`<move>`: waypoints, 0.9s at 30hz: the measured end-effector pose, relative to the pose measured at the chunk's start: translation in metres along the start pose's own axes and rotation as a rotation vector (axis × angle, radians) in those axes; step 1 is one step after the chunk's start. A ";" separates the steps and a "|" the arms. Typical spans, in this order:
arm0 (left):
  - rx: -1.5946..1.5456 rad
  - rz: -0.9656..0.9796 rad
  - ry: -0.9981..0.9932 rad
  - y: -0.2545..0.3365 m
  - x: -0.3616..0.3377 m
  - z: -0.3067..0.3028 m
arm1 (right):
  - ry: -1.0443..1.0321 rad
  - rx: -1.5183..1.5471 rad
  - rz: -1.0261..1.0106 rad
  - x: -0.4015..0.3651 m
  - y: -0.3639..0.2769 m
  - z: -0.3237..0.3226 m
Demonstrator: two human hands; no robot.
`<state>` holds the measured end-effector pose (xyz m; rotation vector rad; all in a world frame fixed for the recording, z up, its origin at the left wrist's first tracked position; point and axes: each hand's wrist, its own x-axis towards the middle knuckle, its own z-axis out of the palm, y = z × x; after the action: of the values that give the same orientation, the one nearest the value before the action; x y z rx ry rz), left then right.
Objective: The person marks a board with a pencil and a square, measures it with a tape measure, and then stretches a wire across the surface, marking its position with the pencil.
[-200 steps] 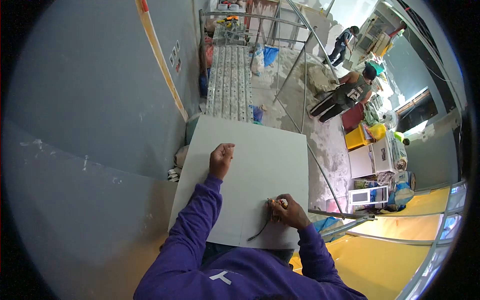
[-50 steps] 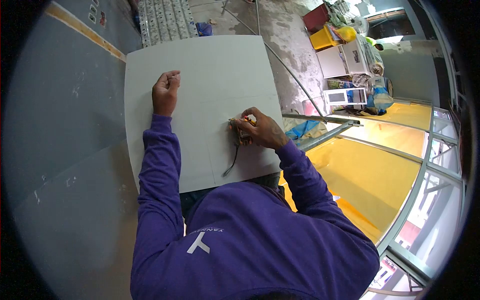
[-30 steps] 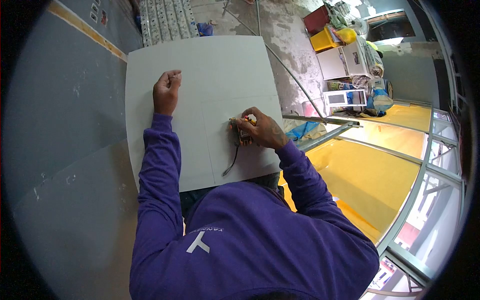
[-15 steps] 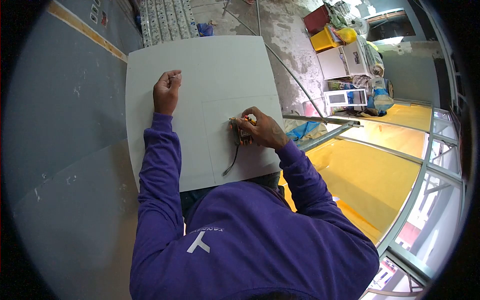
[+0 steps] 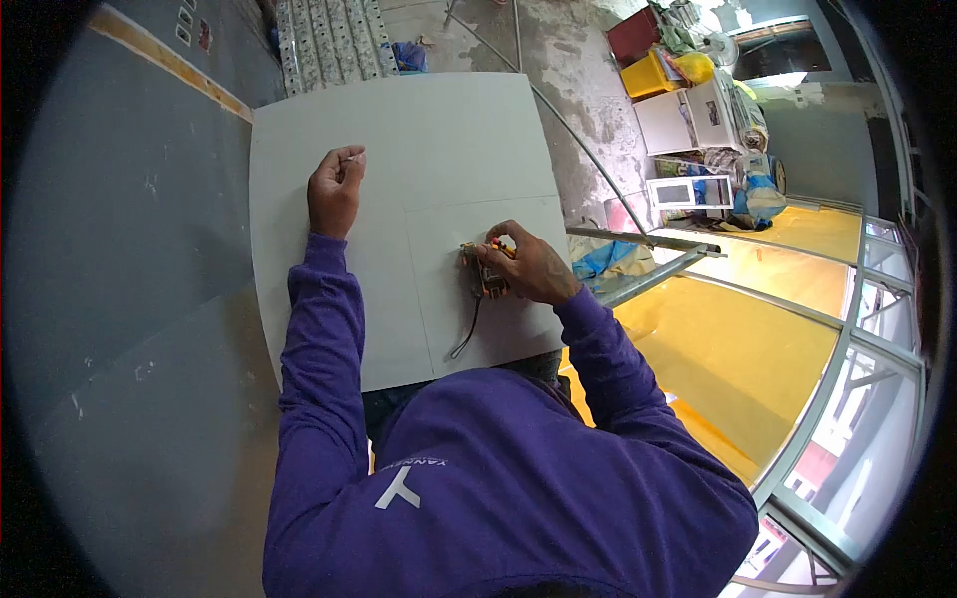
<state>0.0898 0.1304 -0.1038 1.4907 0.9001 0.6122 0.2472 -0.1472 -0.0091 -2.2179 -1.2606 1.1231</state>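
A large white board lies in front of my body, with thin lines drawn on it that meet at a corner near its middle. My right hand is closed around a black and orange tape measure over the right part of the board. The tape measure's dark wrist strap trails down onto the board. Over the board's left part, my left hand is closed, thumb and fingers pinched together. Something small and pale may be between its fingertips, too small to name.
A grey wall runs close along the left. Metal poles stand beyond and right of the board. Corrugated metal decking lies at the far side. A yellow bin and piled goods are at upper right, yellow sheeting below.
Both hands keep their holds and have barely moved. The board, hands and tape measure appear slightly lower in view.
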 end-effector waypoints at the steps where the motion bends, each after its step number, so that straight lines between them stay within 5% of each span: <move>1: -0.004 0.004 -0.001 0.000 -0.001 0.000 | -0.011 0.004 0.014 0.000 -0.002 -0.001; 7: 0.025 0.047 0.003 -0.003 0.000 0.001 | 0.017 0.136 0.198 0.005 0.007 0.007; 11: 0.055 0.041 0.007 -0.010 0.003 0.003 | 0.061 0.027 -0.021 -0.002 0.005 0.003; 13: 0.049 0.060 0.022 -0.007 0.004 0.003 | 0.039 0.134 0.213 0.005 0.007 0.006; 20: 0.060 0.059 0.032 0.001 0.001 0.002 | 0.021 0.098 0.077 0.002 0.000 0.000; 22: 0.070 0.068 0.030 -0.005 0.005 0.002 | 0.005 0.144 0.267 0.009 0.005 0.005; 27: 0.083 0.118 0.041 -0.002 0.004 0.003 | 0.051 0.034 -0.006 0.005 0.007 0.004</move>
<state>0.0941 0.1319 -0.1069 1.6195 0.8820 0.7008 0.2494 -0.1470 -0.0190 -2.2028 -1.2177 1.0706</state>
